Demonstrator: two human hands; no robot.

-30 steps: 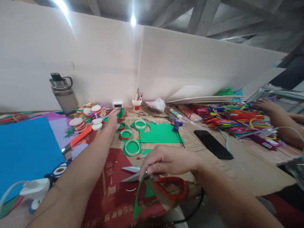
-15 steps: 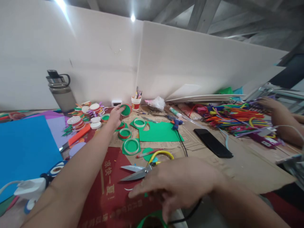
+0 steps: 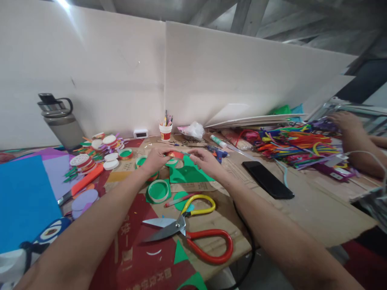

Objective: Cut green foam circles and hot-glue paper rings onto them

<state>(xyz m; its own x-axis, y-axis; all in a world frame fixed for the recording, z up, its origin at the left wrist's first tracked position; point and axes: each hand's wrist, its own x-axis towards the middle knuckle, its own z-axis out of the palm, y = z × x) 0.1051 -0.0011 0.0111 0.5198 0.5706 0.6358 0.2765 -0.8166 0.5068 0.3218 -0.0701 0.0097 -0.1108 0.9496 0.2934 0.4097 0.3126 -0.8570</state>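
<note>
In the head view, my left hand (image 3: 156,159) pinches a small red ring (image 3: 177,154) with green on it, raised over the work sheet. My right hand (image 3: 206,162) has its fingertips closed at the ring's right edge, where a bit of green shows; the exact grip is partly hidden. Below the hands lies a green sheet (image 3: 187,175) with a cut-out. A pale-rimmed ring on a green square (image 3: 159,191) lies just in front of my left hand. Large scissors (image 3: 181,223) with one yellow and one red handle lie open nearer to me.
Left are a utility knife (image 3: 87,178), stacked discs (image 3: 81,162), blue sheet (image 3: 27,201) and bottle (image 3: 62,125). Behind stand a pen cup (image 3: 165,132) and glue gun (image 3: 219,153). Right are a phone (image 3: 267,180), pipe cleaners (image 3: 298,143) and another person's hand (image 3: 346,121).
My left hand has brought the ring nearer and to the right. My right hand has gone from above the scissors up to the ring, leaving the scissors in full view.
</note>
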